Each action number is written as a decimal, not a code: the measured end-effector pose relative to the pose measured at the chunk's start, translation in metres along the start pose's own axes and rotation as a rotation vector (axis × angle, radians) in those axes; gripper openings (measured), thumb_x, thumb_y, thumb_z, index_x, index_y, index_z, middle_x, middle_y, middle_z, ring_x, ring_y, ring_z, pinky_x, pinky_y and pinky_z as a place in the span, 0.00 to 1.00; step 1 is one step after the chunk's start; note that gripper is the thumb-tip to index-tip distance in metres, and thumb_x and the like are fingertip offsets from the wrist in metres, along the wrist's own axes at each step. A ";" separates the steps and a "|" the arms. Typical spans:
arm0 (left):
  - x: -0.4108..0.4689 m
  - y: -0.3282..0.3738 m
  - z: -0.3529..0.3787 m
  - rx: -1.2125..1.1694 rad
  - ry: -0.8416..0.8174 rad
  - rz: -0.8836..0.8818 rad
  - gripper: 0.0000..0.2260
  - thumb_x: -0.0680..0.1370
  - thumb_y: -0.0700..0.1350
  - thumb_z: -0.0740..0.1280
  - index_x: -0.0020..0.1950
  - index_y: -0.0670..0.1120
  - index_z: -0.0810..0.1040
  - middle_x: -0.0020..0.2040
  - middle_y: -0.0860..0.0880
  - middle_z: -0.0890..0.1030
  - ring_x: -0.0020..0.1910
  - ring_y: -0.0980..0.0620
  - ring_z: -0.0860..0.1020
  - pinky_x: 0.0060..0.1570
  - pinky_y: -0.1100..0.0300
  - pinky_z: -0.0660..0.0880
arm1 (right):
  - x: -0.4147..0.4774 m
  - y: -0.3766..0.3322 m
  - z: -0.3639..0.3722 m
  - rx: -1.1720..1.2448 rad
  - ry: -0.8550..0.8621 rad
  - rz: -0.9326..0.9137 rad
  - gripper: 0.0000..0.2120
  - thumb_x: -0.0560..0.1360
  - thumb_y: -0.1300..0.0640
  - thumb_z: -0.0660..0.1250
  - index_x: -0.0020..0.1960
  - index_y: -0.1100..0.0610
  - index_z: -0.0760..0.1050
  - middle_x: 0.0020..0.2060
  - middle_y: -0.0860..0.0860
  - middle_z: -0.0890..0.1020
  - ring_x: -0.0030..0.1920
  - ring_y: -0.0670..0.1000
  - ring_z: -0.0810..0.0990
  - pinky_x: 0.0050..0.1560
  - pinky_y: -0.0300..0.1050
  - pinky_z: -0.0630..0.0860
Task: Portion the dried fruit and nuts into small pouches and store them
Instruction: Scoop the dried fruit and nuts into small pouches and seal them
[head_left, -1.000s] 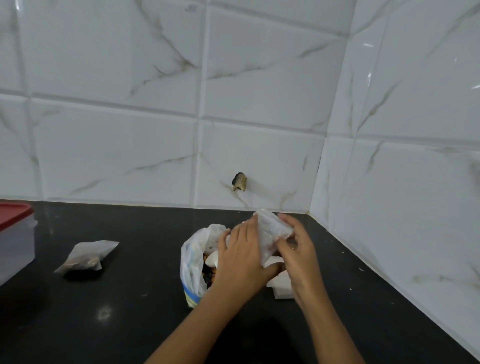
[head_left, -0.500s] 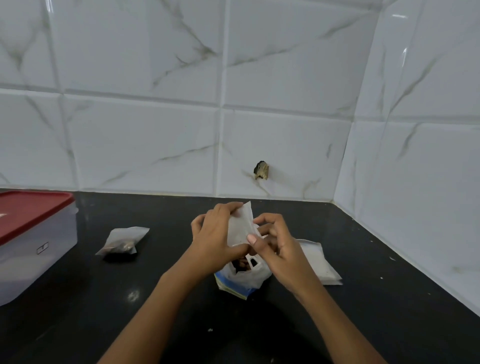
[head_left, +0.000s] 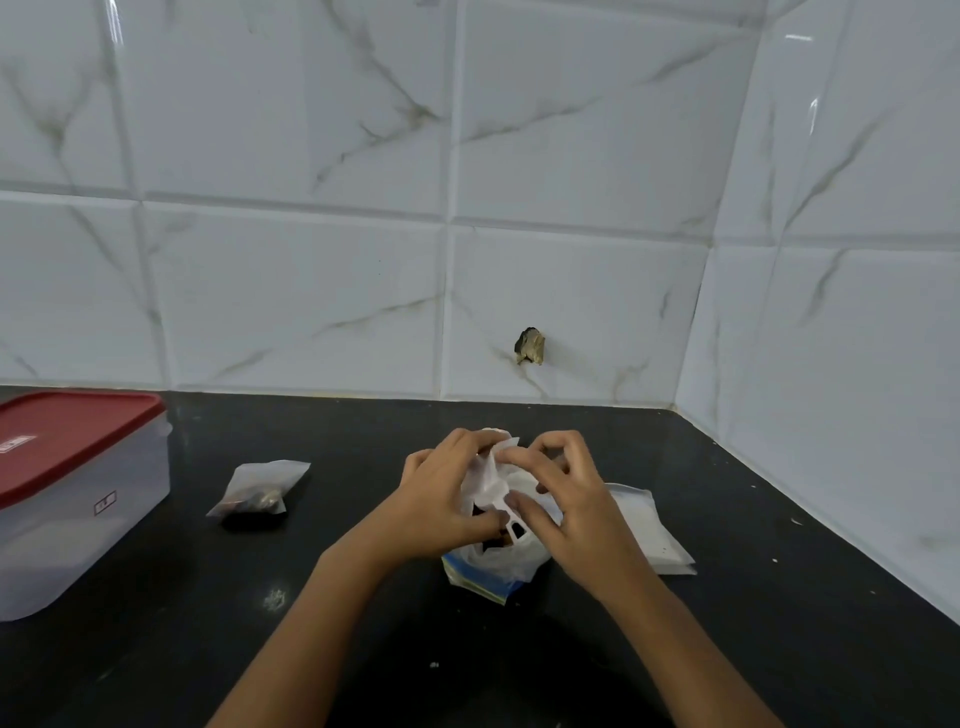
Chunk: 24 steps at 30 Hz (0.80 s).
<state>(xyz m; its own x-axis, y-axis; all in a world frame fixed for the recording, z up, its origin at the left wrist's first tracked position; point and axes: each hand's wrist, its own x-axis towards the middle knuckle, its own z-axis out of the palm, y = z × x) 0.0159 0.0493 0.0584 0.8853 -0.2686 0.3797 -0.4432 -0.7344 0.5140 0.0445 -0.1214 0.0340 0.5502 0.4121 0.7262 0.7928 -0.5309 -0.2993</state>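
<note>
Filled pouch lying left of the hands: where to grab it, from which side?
Likely pinch the flat, empty far-right end of the filled pouch, coming from above and the right. Its contents bulge at the near end, and the red-lidded box stands to its left, leaving less room there.

Setting: home kitchen, corner of a worktop
Walls: glossy white marble-look tiles (head_left: 291, 291) on two walls that meet at a corner on the right
Surface: polished black stone desk (head_left: 363, 431), butted against the tiles
Storage: clear plastic food box (head_left: 88, 530) with red lid (head_left: 72, 436), far left on the desk
Food: small filled pouch (head_left: 260, 488) near the box; open plastic bag (head_left: 493, 566) with dark contents mid-desk
Defect: chipped hole (head_left: 530, 345) low in one back-wall tile
</note>
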 end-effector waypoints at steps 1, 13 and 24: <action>0.000 0.000 -0.001 0.001 -0.005 -0.002 0.29 0.69 0.56 0.69 0.67 0.57 0.62 0.59 0.60 0.68 0.59 0.63 0.67 0.64 0.64 0.53 | 0.001 -0.001 0.000 -0.022 0.020 -0.019 0.11 0.73 0.49 0.62 0.55 0.42 0.70 0.51 0.43 0.66 0.46 0.47 0.75 0.46 0.39 0.76; -0.002 -0.002 -0.003 -0.096 -0.086 -0.060 0.32 0.55 0.68 0.68 0.55 0.56 0.72 0.51 0.58 0.75 0.53 0.59 0.73 0.63 0.52 0.68 | 0.004 -0.009 -0.010 -0.195 -0.057 -0.297 0.05 0.71 0.56 0.62 0.44 0.50 0.76 0.48 0.42 0.81 0.47 0.44 0.72 0.46 0.37 0.67; -0.003 -0.005 -0.012 -0.194 -0.133 -0.070 0.27 0.57 0.61 0.75 0.53 0.58 0.72 0.50 0.58 0.79 0.52 0.60 0.76 0.54 0.60 0.74 | 0.000 -0.013 -0.011 -0.168 -0.177 -0.266 0.13 0.68 0.59 0.65 0.50 0.47 0.71 0.57 0.43 0.79 0.54 0.44 0.68 0.49 0.39 0.67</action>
<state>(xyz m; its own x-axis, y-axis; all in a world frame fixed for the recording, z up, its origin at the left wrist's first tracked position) 0.0133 0.0613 0.0639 0.9197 -0.3106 0.2400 -0.3877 -0.6238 0.6786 0.0313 -0.1221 0.0450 0.3790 0.6664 0.6421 0.8684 -0.4958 0.0019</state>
